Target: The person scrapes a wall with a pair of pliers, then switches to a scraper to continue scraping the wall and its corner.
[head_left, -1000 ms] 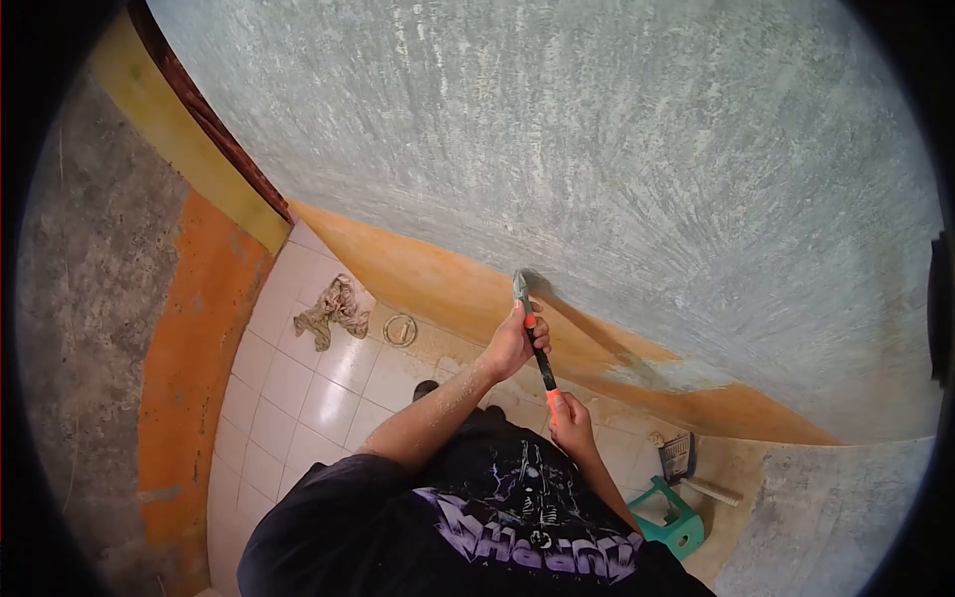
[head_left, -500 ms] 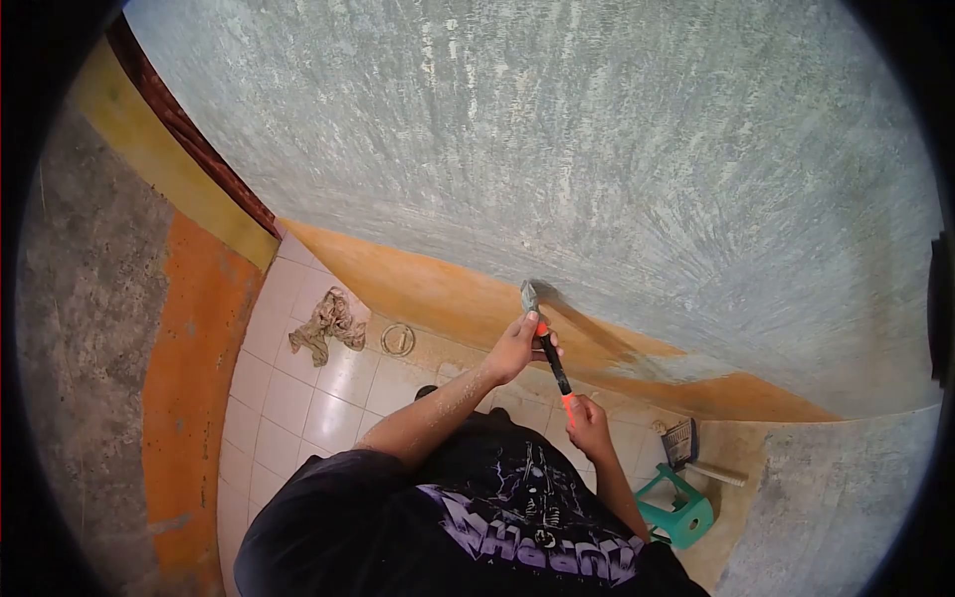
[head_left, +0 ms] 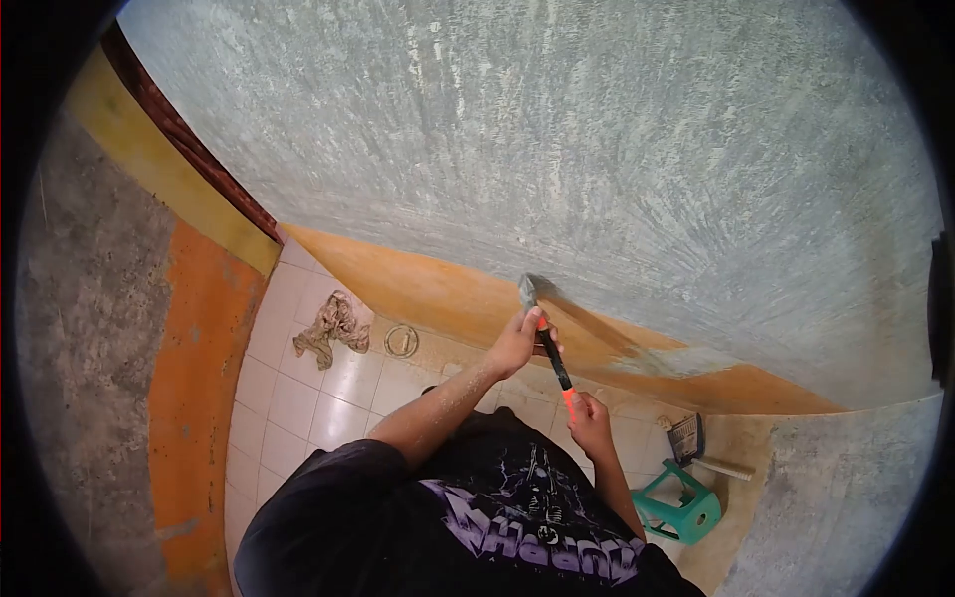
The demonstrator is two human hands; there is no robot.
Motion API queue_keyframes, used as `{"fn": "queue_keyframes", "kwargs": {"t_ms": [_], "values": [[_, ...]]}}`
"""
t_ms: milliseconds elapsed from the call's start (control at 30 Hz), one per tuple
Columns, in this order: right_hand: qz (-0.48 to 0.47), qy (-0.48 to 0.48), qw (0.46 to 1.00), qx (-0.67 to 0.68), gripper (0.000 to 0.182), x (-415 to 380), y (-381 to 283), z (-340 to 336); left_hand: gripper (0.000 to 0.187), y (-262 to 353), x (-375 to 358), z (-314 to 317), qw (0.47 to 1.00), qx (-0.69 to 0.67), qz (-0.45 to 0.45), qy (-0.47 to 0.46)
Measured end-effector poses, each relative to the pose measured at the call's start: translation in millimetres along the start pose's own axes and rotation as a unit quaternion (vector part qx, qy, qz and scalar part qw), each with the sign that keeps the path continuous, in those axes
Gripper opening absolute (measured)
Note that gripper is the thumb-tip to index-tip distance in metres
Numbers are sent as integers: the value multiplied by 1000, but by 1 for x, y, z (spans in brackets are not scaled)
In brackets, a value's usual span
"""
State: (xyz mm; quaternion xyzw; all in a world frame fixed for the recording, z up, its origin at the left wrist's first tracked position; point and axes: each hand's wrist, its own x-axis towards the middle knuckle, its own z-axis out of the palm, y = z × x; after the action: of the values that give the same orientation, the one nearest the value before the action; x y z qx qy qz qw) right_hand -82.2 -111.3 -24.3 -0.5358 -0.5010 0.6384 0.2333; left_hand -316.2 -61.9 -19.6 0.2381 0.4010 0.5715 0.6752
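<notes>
A long-handled scraper (head_left: 557, 364) with a black and orange handle and a grey metal head is held in both hands. My left hand (head_left: 514, 343) is closed round its upper part, just below the head. Lower down, my right hand (head_left: 591, 422) grips the orange end of the handle. The metal head meets the wall (head_left: 597, 179) near the border between its scraped grey surface and the orange band (head_left: 428, 281) below. Pale dust specks cover my left forearm.
On the tiled floor (head_left: 343, 418) lie a crumpled cloth (head_left: 336, 326) and a round ring-like object (head_left: 401, 341). A green plastic stool (head_left: 686, 512) and a dark basket-like object (head_left: 685, 439) are at the lower right. An orange and grey wall (head_left: 194, 368) stands at left.
The view has shifted slightly. The scraper head sits a little higher and further left in the picture, with both hands still on the handle.
</notes>
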Motion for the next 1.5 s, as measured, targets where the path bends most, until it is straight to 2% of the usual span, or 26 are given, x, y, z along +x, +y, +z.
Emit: {"fn": "queue_keyframes", "kwargs": {"t_ms": [100,200,233,333,433,533,667,733,767,833,867,967,1067,1233,1300,1333,1400,1500], "values": [[16,2,1000,-13,34,-2,-1,-8,37,0,0,9,1000,28,-4,-10],[-75,-3,992,-99,35,14,-5,14,37,7,-2,-21,1000,-9,23,-8],[-68,-17,996,-60,33,17,5,17,38,9,-3,-22,1000,-8,20,-8],[-74,5,995,-59,33,11,5,15,39,7,-4,-14,1000,-1,18,21],[9,7,999,-29,32,4,-4,3,39,7,0,-5,1000,13,-4,-6],[-153,4,977,-149,33,28,2,31,40,19,-8,-38,999,-6,29,38],[-95,-7,990,-106,32,26,-6,60,39,31,-13,-56,998,8,18,53],[-106,1,989,-102,32,20,-6,42,38,19,-8,-49,1000,7,6,7],[-68,4,994,-84,31,13,-7,33,37,19,-7,-39,1000,20,-12,-15],[-71,18,992,-103,31,15,-6,28,38,20,-4,-34,998,21,-36,-40],[-70,26,991,-112,31,15,-3,28,38,23,-6,-41,999,12,-24,-19],[-156,17,972,-173,32,38,-9,73,40,38,-10,-88,1000,-4,2,21],[-101,6,989,-108,31,39,-6,96,40,56,-19,-98,999,25,-7,36],[-42,28,995,-84,32,14,-11,63,38,56,-15,-70,993,55,-87,-65],[-17,28,996,-88,33,12,-24,64,38,59,-18,-81,994,39,-77,-67],[-41,16,993,-106,32,16,-30,70,38,64,-16,-86,995,32,-69,-71],[-88,-6,987,-138,32,27,-40,96,37,81,-21,-112,997,41,-55,-23],[-73,-1,989,-128,33,36,-54,137,36,94,-30,-143,997,39,-61,5]]}}
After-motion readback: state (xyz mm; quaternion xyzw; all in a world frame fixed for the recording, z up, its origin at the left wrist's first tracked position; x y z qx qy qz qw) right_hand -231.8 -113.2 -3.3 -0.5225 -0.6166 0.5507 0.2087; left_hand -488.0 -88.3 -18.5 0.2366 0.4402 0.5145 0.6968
